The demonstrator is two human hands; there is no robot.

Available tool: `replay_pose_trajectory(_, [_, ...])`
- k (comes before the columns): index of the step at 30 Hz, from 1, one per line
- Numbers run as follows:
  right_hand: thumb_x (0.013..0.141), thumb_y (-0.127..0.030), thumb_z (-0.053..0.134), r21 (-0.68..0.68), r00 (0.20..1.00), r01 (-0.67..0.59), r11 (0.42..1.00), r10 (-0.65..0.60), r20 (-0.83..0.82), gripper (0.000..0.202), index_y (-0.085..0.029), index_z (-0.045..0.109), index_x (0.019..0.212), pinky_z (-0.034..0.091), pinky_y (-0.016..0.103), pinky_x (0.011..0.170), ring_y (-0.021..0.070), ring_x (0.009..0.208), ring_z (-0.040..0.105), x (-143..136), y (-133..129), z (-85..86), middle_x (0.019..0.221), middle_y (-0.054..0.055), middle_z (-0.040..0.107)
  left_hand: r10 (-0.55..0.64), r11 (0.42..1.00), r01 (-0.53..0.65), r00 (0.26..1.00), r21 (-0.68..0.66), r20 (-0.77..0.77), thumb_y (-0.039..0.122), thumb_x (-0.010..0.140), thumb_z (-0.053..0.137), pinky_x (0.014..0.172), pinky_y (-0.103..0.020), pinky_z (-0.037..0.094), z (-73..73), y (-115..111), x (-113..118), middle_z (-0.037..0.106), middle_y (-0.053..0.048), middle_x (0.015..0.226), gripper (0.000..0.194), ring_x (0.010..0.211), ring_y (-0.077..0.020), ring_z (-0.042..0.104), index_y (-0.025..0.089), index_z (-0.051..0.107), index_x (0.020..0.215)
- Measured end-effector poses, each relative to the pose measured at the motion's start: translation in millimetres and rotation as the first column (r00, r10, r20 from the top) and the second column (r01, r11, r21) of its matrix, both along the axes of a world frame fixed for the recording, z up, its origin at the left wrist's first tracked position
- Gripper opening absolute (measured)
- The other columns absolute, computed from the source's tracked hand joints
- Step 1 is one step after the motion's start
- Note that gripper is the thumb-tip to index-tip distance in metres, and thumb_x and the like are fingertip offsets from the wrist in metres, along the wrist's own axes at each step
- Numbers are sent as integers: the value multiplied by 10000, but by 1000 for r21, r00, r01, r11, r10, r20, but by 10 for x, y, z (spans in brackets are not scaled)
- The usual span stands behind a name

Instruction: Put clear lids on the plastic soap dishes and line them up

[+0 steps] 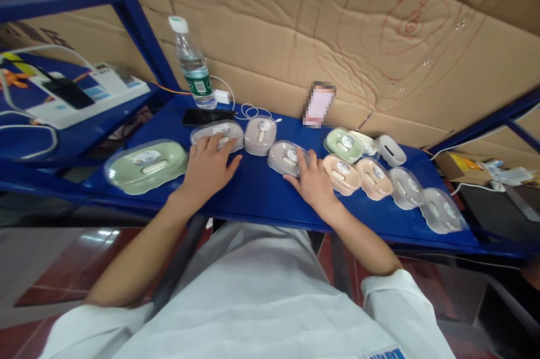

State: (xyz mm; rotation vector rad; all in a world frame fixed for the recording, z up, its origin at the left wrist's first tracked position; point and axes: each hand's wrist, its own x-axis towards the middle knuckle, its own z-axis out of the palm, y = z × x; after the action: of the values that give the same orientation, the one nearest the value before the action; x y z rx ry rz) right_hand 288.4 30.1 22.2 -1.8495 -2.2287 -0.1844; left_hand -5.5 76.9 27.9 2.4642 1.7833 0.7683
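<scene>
My left hand [213, 165] rests with spread fingers on a grey case under a clear cover [200, 133]. A larger-looking green case [147, 165] lies to its left. My right hand [311, 174] has its fingers apart and touches the right side of another grey case [280, 157]. Between the hands, farther back, a grey-pink case [260, 135] lies by itself. Right of my right hand are a green case [343, 144], two peach cases [343, 174] and two grey cases [442, 210] in clear covers. An uncovered white piece [391, 151] leans behind them.
At the back of the blue table [253, 201] stand a water bottle [196, 75], a dark phone [206, 117], a white charger [222, 97] with cable, and a blurred phone [319, 106] against the cardboard [270, 27]. A power strip [105, 94] is at left, an open box [464, 166] at right.
</scene>
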Motion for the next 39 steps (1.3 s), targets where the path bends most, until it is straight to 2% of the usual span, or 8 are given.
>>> replay_pose_trajectory(8, [1018, -711, 617, -38, 993, -42, 998, 46, 108, 875, -178, 447, 1690, 561, 585, 1023, 431, 1184, 671, -64, -68, 164, 1565, 303, 533, -355, 935, 356, 931, 5, 88, 413, 1112, 395, 1315, -583, 370, 71, 41, 183, 483, -110, 1707, 494, 1579, -355, 458, 265, 605, 1534])
replay_pose_trajectory(13, [1010, -713, 638, -90, 978, -173, 981, 182, 101, 868, -231, 435, 1702, 568, 585, 1068, 438, 1293, 641, -69, -79, 238, 1606, 256, 509, 5, 994, -14, 996, 108, 85, 445, 1079, 502, 1225, -690, 395, 56, -61, 115, 453, -197, 1704, 510, 1529, -466, 468, 214, 606, 1522])
replay_pose_trajectory(15, [1009, -697, 657, -117, 969, -230, 966, 238, 61, 860, -261, 421, 1711, 567, 594, 1099, 437, 1339, 628, -82, -91, 249, 1637, 232, 485, 72, 993, -77, 996, 85, 59, 460, 1063, 527, 1191, -694, 423, -20, -63, 44, 490, -241, 1652, 559, 1498, -488, 478, 173, 584, 1540])
replay_pose_trajectory(20, [1014, -574, 733, -171, 946, -320, 932, 307, -101, 863, -314, 352, 1744, 563, 621, 1154, 435, 1444, 590, -92, -71, 179, 1754, 184, 357, -40, 992, 40, 999, 123, 2, 430, 1082, 498, 1205, -624, 442, -174, -23, -77, 537, -256, 1565, 545, 1449, -448, 492, 139, 593, 1533])
replay_pose_trajectory(26, [1033, -535, 723, -101, 874, -418, 903, 370, -316, 794, -372, 376, 1728, 521, 561, 1249, 368, 1595, 473, 71, -51, 195, 1782, 129, 341, -149, 978, 152, 988, 143, -27, 366, 1046, 599, 1084, -520, 558, -154, 32, -73, 629, -175, 1377, 422, 1247, -376, 596, 216, 679, 1432])
replay_pose_trajectory(33, [1049, -591, 661, 129, 866, -336, 933, 360, -348, 786, -400, 336, 1738, 426, 586, 1321, 358, 1627, 420, 188, 133, 595, 1767, 103, 356, -191, 977, 195, 980, 83, -48, 356, 1031, 640, 1012, -495, 607, -51, 278, 7, 637, -149, 1347, 315, 1218, -354, 625, 247, 713, 1317])
replay_pose_trajectory(37, [1040, -515, 696, 55, 949, -208, 977, 215, -230, 789, -294, 381, 1728, 488, 587, 1257, 420, 1546, 507, -146, 620, 895, 1760, 163, 357, -19, 990, 15, 999, 137, 26, 561, 956, 746, 1089, -640, 552, -79, 448, 218, 443, -252, 1609, 647, 1452, -492, 479, 189, 603, 1466])
replay_pose_trajectory(39, [1043, -463, 704, -6, 982, -111, 994, 109, -152, 789, -216, 392, 1723, 509, 588, 1218, 454, 1477, 562, -376, 926, 988, 1749, 219, 361, -34, 991, 24, 997, 135, 73, 546, 919, 785, 1113, -695, 516, -122, 554, 316, 368, -290, 1662, 741, 1505, -539, 413, 157, 553, 1506])
